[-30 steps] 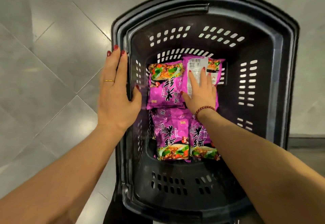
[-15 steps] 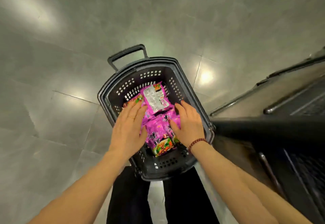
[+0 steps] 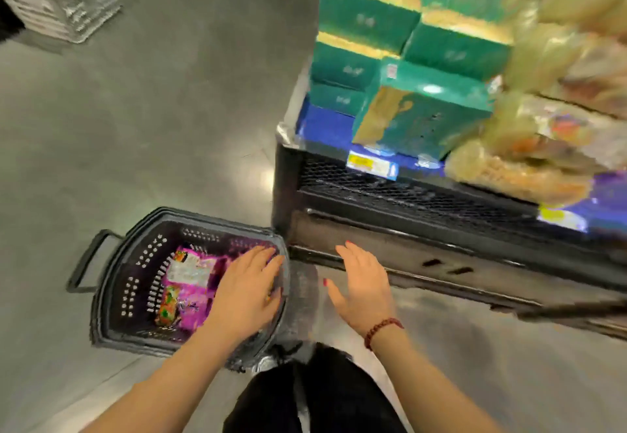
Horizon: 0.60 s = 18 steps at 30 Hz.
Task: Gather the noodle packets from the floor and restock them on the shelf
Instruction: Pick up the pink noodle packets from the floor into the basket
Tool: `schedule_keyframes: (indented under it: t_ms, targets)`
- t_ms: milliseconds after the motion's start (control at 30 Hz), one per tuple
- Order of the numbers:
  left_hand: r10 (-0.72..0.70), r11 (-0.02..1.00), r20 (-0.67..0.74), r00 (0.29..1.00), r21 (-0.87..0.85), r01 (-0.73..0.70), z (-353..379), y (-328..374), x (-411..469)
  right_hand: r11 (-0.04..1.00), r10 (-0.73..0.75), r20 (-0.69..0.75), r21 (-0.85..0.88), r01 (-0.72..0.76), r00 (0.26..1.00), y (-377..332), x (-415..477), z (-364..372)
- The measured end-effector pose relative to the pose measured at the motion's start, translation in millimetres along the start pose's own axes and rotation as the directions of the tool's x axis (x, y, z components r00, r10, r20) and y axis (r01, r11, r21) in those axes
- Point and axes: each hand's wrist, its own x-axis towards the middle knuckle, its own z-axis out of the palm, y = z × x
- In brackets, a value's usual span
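Grey tiled floor (image 3: 169, 127) holds a black plastic basket (image 3: 112, 263) of gathered purple noodle packets (image 3: 195, 285) beside the dark metal shelf (image 3: 424, 201); restocking seemingly remains, left hand (image 3: 249, 291) and right hand (image 3: 364, 285) flat, empty.

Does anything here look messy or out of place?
Only slightly: in the basket on the floor, the purple noodle packets lie in a loose heap, and the top packet is flipped, white back up. Blur hides details on the shelf.

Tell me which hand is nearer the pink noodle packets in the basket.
Left. The left hand is over the basket, right beside the pink noodle packets; the right hand is outside the basket, by the shelf base.
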Motion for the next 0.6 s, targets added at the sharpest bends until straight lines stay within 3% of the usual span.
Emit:
schedule_keyframes:
  t_ms: [133,233,433,600]
  targets:
    - [0.269,0.962,0.086,0.959,0.021,-0.272,0.7,77.0,37.6,0.970,0.243,-0.112,-0.002,-0.244,0.964,70.7,-59.5,-47.2]
    - [0.411,0.908,0.125,0.903,0.036,-0.418,4.2,141.6,59.7,0.917,0.398,-0.191,0.050,-0.396,0.897,114.6,-112.3,-76.7]
    - [0.651,0.750,0.177,0.739,0.003,-0.662,36.0,323.8,86.5,0.755,0.650,-0.348,0.195,-0.626,0.675,220.0,-247.5,-130.3]
    - [0.782,0.617,0.160,0.603,-0.061,-0.784,80.3,485.1,82.2,0.646,0.738,-0.465,0.277,-0.712,0.489,306.1,-356.9,-171.2]
